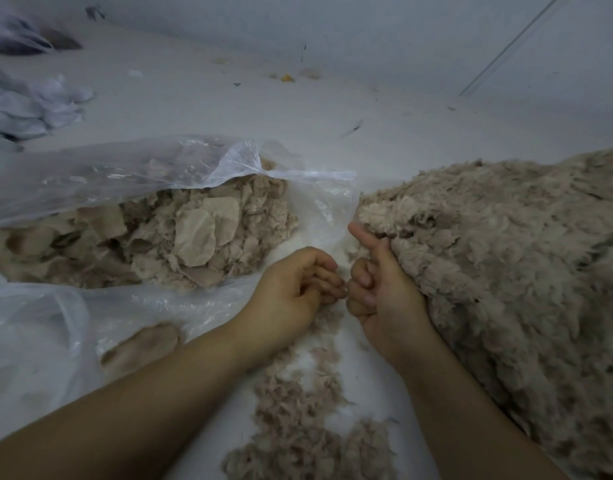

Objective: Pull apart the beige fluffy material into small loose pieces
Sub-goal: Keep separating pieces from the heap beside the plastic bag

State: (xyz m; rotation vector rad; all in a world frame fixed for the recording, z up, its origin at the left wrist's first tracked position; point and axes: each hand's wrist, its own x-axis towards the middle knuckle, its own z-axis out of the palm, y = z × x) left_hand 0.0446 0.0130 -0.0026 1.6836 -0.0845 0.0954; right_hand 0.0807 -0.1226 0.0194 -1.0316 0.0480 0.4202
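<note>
Now both hands, left hand [291, 289] and right hand [377, 289], curl at centre frame, pinching a hardly visible tuft beside the beige fluffy material [506, 254], probably mid-tear; next pull apart.

A pale grey floor [384, 109] carries everything. A large beige fluffy heap [506, 258] is spread on its right side, a clear plastic bag [101, 174] of beige scraps lies at left, and loose tufts [298, 410] are scattered between. Whitish cloth [24, 105] and small debris [287, 77] are seen farther back.
</note>
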